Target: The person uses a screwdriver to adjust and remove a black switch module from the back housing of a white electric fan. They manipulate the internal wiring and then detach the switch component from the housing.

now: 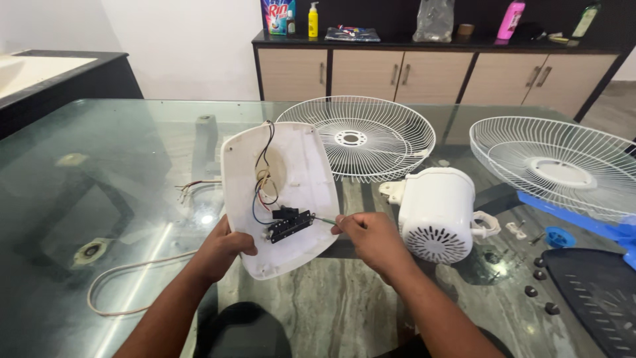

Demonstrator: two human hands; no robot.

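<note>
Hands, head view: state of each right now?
Left hand: closed on the edge of the white base cover.
Right hand: closed on a thin green-handled screwdriver, tip at the black switch block.

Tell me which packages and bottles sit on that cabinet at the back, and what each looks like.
Blue and pink detergent pouch: far left of the cabinet top, upright.
Yellow pump bottle: just right of the pouch, slim.
Flat dark printed packet: lying right of the yellow bottle.
Clear crumpled plastic bag: middle, standing.
Pink bottle: right of the bag, tilted.
Pale green bottle: far right, leaning.
No screens or signs.
</note>
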